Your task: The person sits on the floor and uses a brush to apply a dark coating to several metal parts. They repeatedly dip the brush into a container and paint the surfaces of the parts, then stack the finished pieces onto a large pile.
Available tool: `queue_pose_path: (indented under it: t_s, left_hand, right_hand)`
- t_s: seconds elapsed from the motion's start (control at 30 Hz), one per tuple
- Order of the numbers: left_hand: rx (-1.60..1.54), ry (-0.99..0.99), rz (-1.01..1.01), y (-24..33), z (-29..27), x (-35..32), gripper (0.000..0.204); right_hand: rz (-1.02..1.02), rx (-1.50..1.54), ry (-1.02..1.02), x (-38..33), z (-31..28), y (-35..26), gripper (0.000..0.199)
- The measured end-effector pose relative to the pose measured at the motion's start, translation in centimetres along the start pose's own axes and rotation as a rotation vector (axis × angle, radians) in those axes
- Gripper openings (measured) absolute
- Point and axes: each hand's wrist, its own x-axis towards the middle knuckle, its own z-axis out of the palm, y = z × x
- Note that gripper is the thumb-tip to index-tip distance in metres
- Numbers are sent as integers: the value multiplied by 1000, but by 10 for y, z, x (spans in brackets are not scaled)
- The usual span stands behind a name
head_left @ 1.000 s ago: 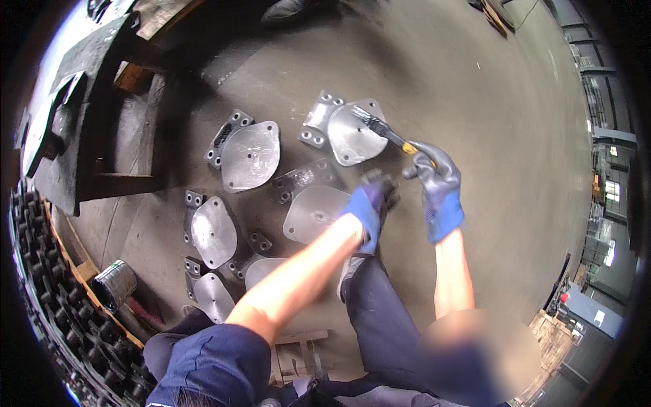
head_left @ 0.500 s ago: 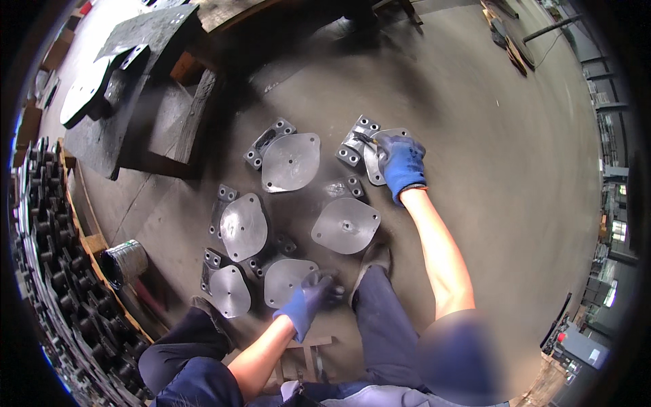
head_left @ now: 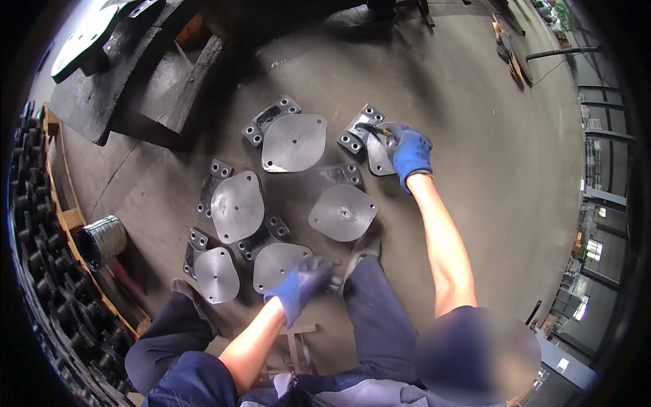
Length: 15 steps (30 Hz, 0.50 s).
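My right hand (head_left: 412, 152), in a blue and dark glove, grips a paintbrush (head_left: 373, 129). The brush's dark tip is at the dark block base of the far right metal part (head_left: 382, 157), whose grey plate lies partly under my hand. My left hand (head_left: 312, 277), gloved alike, hangs with fingers apart over the edge of a rounded grey plate (head_left: 278, 264), near my right knee, holding nothing. Similar parts, each a plate with a drilled dark bracket, stand about: one far left (head_left: 293, 144), one in the middle (head_left: 344, 214), others at left (head_left: 237, 207) and near left (head_left: 217, 275).
A metal can (head_left: 104, 241) stands on the left, beside a pallet stacked with dark metal parts (head_left: 51, 271). Heavy dark blocks (head_left: 108, 102) rise at the upper left. A low stool or stand (head_left: 293, 346) shows between my legs. Discs and a rod (head_left: 515, 57) lie far right.
The view has shifted, so the parts appear higher and slightly left. My right hand with the paintbrush has moved slightly over the far right part. My left hand stays near the same plate.
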Motion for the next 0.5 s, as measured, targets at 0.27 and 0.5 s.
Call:
queue_pose_path:
  t_s: [0.27, 0.5]
  left_hand:
    - [-19, -4, 9, 0, -4, 1, 32]
    - [28, 6, 14, 3, -3, -1, 33]
  right_hand:
    - [82, -40, -48, 13, 1, 0, 21]
    - [136, -27, -89, 16, -4, -4, 19]
